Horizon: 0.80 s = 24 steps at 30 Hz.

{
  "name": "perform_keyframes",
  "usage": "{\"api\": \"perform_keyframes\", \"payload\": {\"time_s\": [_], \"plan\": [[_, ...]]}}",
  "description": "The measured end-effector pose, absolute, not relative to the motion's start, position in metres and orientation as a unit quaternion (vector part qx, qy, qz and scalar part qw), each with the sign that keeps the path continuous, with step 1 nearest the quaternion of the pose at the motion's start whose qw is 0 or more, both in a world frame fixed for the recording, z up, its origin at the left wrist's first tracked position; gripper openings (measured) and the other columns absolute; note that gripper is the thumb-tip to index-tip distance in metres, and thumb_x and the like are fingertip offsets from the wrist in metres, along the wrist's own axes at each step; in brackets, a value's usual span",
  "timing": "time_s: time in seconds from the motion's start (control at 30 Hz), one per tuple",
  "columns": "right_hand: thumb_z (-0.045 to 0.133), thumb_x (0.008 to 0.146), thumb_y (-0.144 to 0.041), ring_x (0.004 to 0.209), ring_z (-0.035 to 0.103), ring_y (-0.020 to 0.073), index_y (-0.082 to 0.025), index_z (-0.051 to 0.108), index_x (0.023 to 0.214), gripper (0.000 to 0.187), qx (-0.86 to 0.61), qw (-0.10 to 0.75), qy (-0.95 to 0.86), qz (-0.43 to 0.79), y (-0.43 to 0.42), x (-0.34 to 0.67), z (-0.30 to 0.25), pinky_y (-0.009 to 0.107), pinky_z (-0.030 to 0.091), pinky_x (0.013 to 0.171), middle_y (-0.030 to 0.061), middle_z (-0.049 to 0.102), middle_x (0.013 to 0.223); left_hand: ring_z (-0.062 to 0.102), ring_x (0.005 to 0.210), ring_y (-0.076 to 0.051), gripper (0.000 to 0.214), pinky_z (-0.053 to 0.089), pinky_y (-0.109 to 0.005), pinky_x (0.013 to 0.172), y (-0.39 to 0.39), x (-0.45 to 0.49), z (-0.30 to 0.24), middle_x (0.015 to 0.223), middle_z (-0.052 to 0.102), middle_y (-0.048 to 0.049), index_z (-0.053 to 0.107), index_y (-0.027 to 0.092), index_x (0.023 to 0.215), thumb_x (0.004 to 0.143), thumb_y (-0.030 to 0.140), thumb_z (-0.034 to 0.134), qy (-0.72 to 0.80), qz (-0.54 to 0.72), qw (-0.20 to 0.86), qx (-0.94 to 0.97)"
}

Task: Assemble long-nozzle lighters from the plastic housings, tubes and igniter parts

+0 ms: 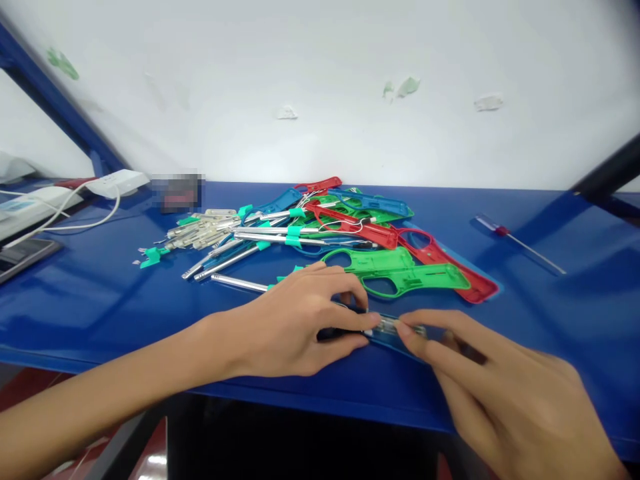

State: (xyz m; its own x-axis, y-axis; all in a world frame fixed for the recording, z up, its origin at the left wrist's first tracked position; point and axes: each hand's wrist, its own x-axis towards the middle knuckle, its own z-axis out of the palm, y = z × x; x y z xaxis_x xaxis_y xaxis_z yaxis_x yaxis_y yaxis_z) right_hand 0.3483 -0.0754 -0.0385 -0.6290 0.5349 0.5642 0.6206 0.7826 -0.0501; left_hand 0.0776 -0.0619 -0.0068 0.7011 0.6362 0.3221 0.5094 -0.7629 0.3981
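A blue plastic lighter shell half [393, 345] lies between my hands near the table's front edge. My left hand [320, 313] is closed at the shell's left end, thumb and fingers gripping around it. The fingers of my right hand [465, 353] pinch a clear plastic piece, seemingly a lighter fuel tank [387, 324], which sits along the shell. A metal tube [240, 283] with green tape extends behind my left hand; I cannot tell whether it joins the shell. My hand hides most of the shell's left part.
Beyond my hands are piled green shell halves [425, 275], red shell halves [473, 273], metal tubes [265, 233] with wires and several clear fuel tanks [205, 230]. A screwdriver [520, 243] lies right. At left are a phone [27, 257], white power strips [117, 181] and cables.
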Motion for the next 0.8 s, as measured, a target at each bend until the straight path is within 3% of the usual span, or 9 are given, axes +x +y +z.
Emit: {"api": "perform_keyframes", "payload": {"time_s": [0.3,0.53,0.67,0.8], "plan": [[0.046,0.102,-0.007,0.073,0.078,0.0127,-0.026,0.071,0.11,0.032,-0.324,0.297,-0.896,-0.068,-0.075,0.35,-0.04,0.025,0.051,0.052,0.0006,0.078,0.111,0.07,0.103,-0.022,0.021,0.05,-0.04,0.097,-0.061,0.078,-0.009,0.115,0.075,-0.0083,0.078,0.02,0.118,0.101,0.023,0.066,0.322,0.239,0.152,0.903],[0.048,0.099,-0.009,0.078,0.079,0.0124,-0.031,0.076,0.115,0.039,-0.339,0.329,-0.88,-0.059,-0.075,0.354,-0.041,0.023,0.056,0.056,0.0002,0.078,0.116,0.068,0.097,-0.022,0.057,0.05,-0.043,0.101,-0.067,0.078,-0.003,0.111,0.075,-0.0056,0.051,0.022,0.155,0.103,0.035,0.067,0.351,0.211,0.119,0.905],[0.043,0.103,-0.011,0.092,0.078,0.0107,-0.036,0.072,0.127,0.045,-0.378,0.362,-0.852,0.006,-0.08,0.362,-0.047,0.02,0.059,0.068,-0.0019,0.073,0.127,0.068,0.105,-0.023,0.035,0.05,-0.039,0.095,-0.066,0.071,0.006,0.119,0.074,-0.0106,0.063,0.016,0.14,0.107,0.025,0.057,0.345,0.255,0.063,0.901],[0.048,0.106,-0.021,0.109,0.075,0.0162,-0.037,0.073,0.118,0.032,-0.435,0.403,-0.802,0.069,-0.083,0.367,-0.054,0.025,0.058,0.077,-0.0017,0.07,0.129,0.065,0.099,-0.022,0.025,0.048,-0.04,0.093,-0.068,0.05,0.013,0.107,0.074,-0.0085,0.072,0.014,0.119,0.106,0.012,0.051,0.374,0.265,-0.02,0.889]]}}
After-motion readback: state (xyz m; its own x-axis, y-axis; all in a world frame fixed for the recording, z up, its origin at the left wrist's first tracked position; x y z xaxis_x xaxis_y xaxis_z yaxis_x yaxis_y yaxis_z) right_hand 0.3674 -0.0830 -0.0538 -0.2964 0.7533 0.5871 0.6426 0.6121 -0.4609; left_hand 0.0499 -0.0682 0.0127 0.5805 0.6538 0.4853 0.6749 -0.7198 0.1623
